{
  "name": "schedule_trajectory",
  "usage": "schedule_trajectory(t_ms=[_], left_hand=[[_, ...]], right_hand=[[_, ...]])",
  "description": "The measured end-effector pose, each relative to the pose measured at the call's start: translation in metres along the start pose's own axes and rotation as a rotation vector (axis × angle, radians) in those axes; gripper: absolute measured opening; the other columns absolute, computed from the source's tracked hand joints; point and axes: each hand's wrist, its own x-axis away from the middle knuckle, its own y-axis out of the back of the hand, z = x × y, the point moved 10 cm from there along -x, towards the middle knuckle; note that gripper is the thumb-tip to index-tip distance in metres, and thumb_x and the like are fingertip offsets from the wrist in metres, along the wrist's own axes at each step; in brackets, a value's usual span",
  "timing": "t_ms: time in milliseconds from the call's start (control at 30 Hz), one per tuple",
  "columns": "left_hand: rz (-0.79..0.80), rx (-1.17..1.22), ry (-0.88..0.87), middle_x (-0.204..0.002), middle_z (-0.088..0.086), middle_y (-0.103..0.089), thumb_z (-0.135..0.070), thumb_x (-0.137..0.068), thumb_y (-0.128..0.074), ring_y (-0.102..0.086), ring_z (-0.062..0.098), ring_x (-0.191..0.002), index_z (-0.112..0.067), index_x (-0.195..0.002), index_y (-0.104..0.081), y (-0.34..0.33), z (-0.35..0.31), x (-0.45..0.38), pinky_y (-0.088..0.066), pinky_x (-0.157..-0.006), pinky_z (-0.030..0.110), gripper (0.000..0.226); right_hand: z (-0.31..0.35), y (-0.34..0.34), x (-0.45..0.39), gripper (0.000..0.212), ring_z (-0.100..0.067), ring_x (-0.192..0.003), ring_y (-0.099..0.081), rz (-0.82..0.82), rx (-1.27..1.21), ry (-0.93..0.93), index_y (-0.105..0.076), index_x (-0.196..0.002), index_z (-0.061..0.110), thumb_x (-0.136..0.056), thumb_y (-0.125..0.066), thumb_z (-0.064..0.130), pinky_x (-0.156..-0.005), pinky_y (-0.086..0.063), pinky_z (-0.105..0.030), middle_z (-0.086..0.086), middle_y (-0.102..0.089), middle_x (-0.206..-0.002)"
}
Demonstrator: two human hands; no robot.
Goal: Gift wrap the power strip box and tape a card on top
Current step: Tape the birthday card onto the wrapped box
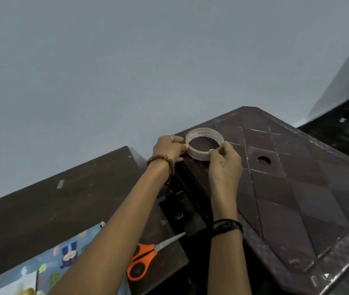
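Both hands pinched the tape roll [204, 144], left hand [169, 148] and right hand [225, 165], above the brown plastic bench [297, 188]. Orange scissors [148, 255] lay beside patterned wrapping paper [48, 267]; the box wasn't distinguishable.

glossy brown plastic table [297, 188], matt dark wood desk [41, 209], orange plastic-handled metal scissors [145, 256].

Dark wooden table [41, 201] with orange scissors [145, 255], wrapped box [48, 267]; adjoining brown plastic table [297, 188].
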Motion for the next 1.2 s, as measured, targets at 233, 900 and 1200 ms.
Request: schedule_trajectory(t_ms=[233, 900, 1200], left_hand=[[0.007, -0.662, -0.241, -0.093, -0.003, -0.063, -0.019, -0.082, -0.065, -0.061, 0.019, -0.1, -0.021, -0.096, -0.065, 0.047, -0.019, 0.058, -0.046, -0.09, 0.028, 0.014], [-0.137, -1.068, -0.619, -0.124, -0.009, -0.049, -0.03, -0.094, -0.044, -0.05, 0.011, -0.115, -0.027, -0.12, -0.048, 0.027, -0.015, 0.175, -0.018, -0.113, 0.038, 0.027], [-0.281, -1.08, -1.112, -0.078, -0.006, -0.063, -0.024, -0.069, -0.076, -0.066, 0.015, -0.082, -0.023, -0.078, -0.065, -0.073, -0.098, 0.146, -0.045, -0.091, 0.049, 0.013]], right_hand=[[0.039, 0.001, 0.04, 0.031, -0.018, -0.092, -0.062, 0.124, 0.217, 0.209, -0.067, -0.111, 0.022, -0.086, -0.053, 0.011, -0.072, -0.043, -0.022, -0.006, -0.069, -0.106], [-0.003, 0.048, 0.09, 0.023, -0.014, -0.06, -0.068, 0.395, 0.137, -0.088, -0.071, -0.056, 0.022, -0.076, -0.073, 0.011, -0.076, -0.058, -0.033, -0.003, -0.071, -0.062], [0.002, 0.117, 0.053, 0.018, -0.011, -0.081, -0.061, -0.159, 0.069, 0.104, -0.073, -0.103, 0.012, -0.086, -0.065, 0.012, -0.074, -0.04, -0.012, 0.005, -0.065, -0.082]])
